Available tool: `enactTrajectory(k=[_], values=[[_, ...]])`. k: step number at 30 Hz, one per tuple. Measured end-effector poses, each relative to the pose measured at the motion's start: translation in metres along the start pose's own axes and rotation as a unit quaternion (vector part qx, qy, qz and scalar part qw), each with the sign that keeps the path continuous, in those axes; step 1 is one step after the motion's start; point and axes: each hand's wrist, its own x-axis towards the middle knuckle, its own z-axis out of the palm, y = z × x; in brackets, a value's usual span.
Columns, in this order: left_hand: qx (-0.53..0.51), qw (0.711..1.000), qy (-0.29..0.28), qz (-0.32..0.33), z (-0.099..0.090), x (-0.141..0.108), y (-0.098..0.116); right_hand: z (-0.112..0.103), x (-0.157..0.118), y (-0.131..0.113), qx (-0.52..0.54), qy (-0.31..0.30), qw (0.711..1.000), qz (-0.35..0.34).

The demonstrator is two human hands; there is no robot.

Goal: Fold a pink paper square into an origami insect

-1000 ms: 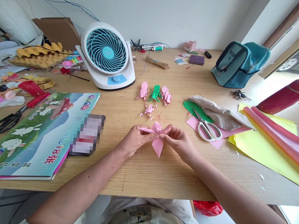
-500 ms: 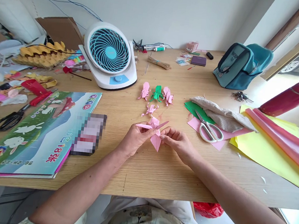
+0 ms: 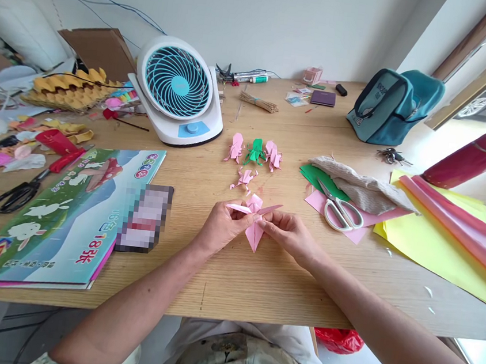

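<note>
A pink folded paper figure (image 3: 254, 238) with pointed flaps is held between my hands above the table's front part. My left hand (image 3: 224, 224) pinches its left side, thumb on top near the centre. On the other side my right hand (image 3: 286, 231) grips it by thumb and fingertips close to the middle fold. Two narrow flaps spread out to left and right, and one point hangs toward me. Just beyond lies a small pink origami figure (image 3: 245, 179) with thin legs. Behind it stand a green origami figure (image 3: 255, 151) and two pink ones (image 3: 237, 148).
White-handled scissors (image 3: 344, 214) rest on coloured paper and a grey cloth (image 3: 362, 186) at right. A paper pad (image 3: 61, 215), a phone (image 3: 146, 218) and black scissors (image 3: 18, 196) lie left. Farther back are a fan (image 3: 176, 91) and a teal bag (image 3: 392, 108); a red flask (image 3: 474, 157) is far right.
The pink paper figure has turned a little, and its right flap now points farther out to the right. My right hand's fingertips have shifted slightly, and both hands still hold it.
</note>
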Motion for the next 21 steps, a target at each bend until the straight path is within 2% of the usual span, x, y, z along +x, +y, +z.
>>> enactTrajectory(k=[5,9,11,15,21], values=[[-0.053,0.997,0.042,-0.024,-0.004,0.005,0.0,-0.003,-0.001,-0.001,-0.034,-0.006,0.999,0.016],[-0.098,0.992,0.074,-0.038,-0.009,0.01,0.001,-0.003,-0.003,-0.007,-0.039,0.021,0.999,0.013],[-0.118,0.99,0.063,-0.035,-0.008,0.009,0.0,0.0,-0.004,-0.012,-0.028,0.022,0.999,0.004],[-0.15,0.988,0.018,-0.045,0.004,0.002,-0.002,0.01,-0.004,-0.017,-0.03,-0.02,0.999,0.01],[-0.18,0.983,0.016,-0.046,0.016,-0.002,-0.002,0.015,-0.002,-0.006,-0.015,-0.008,1.0,0.023]])
